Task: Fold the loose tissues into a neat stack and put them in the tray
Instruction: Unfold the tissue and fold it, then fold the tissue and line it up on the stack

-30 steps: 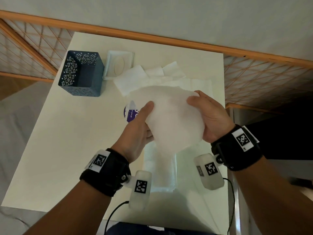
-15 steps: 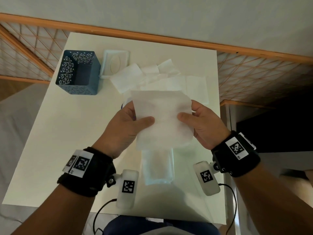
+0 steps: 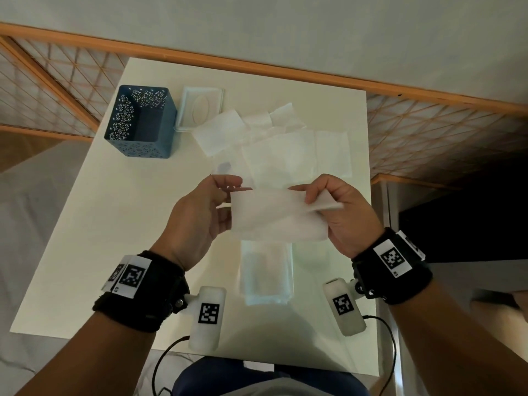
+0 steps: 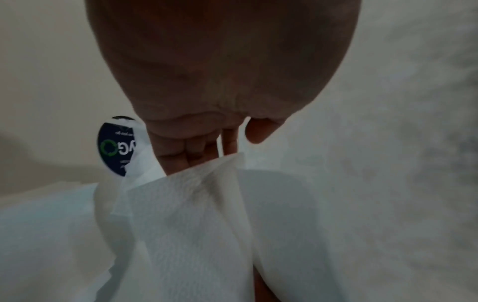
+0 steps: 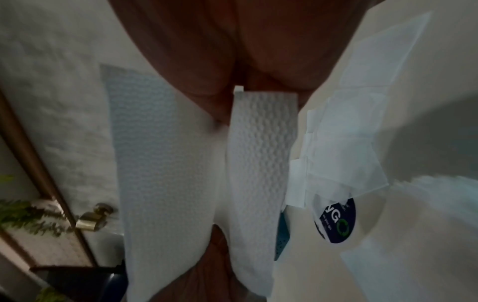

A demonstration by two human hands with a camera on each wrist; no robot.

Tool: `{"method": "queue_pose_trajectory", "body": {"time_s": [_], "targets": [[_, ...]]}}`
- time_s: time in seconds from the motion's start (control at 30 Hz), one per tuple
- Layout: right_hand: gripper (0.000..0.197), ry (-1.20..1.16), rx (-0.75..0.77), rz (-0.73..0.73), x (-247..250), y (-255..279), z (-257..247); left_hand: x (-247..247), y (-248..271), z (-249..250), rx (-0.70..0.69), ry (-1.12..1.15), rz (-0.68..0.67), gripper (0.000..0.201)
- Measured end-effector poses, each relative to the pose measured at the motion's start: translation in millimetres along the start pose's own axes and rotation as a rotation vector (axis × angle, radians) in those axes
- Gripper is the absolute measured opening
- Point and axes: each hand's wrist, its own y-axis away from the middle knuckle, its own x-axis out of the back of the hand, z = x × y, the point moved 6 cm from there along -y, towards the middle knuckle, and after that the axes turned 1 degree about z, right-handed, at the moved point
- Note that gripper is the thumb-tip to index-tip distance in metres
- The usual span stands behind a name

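Both hands mid-frame over desk (image 3: 94,224), one tissue (image 3: 274,215) stretched between them. Left hand (image 3: 200,221) pinches its left edge, right hand (image 3: 340,215) pinches folded right corner. Folded stack (image 3: 267,274) lies on desk right below, lower centre. Loose tissues (image 3: 280,147) spread upper centre. Blue basket (image 3: 140,121) upper left, white tray (image 3: 201,107) just beside it.

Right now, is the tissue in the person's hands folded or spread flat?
Partly folded. The tissue is doubled over in mid-air, its upper edge turned down by the right hand while the left hand holds the other end.
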Motion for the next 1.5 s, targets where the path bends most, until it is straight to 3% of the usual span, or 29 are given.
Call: {"method": "queue_pose_trajectory", "body": {"time_s": [0.1, 0.23, 0.33, 0.47, 0.57, 0.63, 0.7, 0.77, 0.83, 0.93, 1.0, 1.17, 1.33, 1.5], "targets": [[0.025, -0.004, 0.007, -0.01, -3, 3, 2, 2, 0, -14, 0.099, 0.014, 0.018, 0.039], [0.042, 0.089, 0.008, 0.02, -3, 5, 7, 6, 0, -17, 0.015, -0.172, 0.046, 0.032], [0.03, 0.084, -0.041, 0.022, -1, 7, 9, 11, -2, -15, -0.037, -0.23, 0.046, 0.016], [0.017, 0.009, -0.132, 0.042, 4, 10, 11, 15, -9, -12, -0.084, -0.393, 0.031, 0.013], [0.02, 0.305, -0.105, 0.107, 9, 16, 22, 13, -19, -14, -0.104, -0.538, -0.031, 0.024], [0.031, 0.431, -0.148, 0.071, 7, 22, 35, 7, -25, -15, -0.111, -0.628, -0.06, 0.032], [0.048, 0.454, -0.236, 0.027, 4, 31, 49, -3, -32, -14, -0.136, -0.735, -0.08, 0.034], [0.053, 0.457, -0.321, -0.024, -4, 41, 60, -15, -35, -13, -0.145, -0.817, -0.113, 0.034], [0.045, 0.435, -0.389, -0.054, -11, 50, 69, -25, -36, -15, -0.138, -0.87, -0.176, 0.036], [0.034, 0.375, -0.436, 0.014, -7, 54, 79, -35, -35, -15, -0.134, -0.933, -0.29, 0.038], [0.029, 0.449, -0.367, 0.041, 0, 50, 81, -37, -32, -15, -0.122, -0.964, -0.354, 0.036], [0.015, 0.531, -0.237, -0.084, 0, 46, 72, -46, -25, -22, -0.068, -1.001, -0.524, 0.032], [0.01, 0.511, -0.312, -0.074, 2, 44, 85, -39, -49, -40, -0.086, -1.065, -0.441, 0.035], [0.008, 0.587, -0.347, 0.033, 8, 36, 107, -24, -69, -71, -0.099, -1.123, -0.321, 0.03]]}}
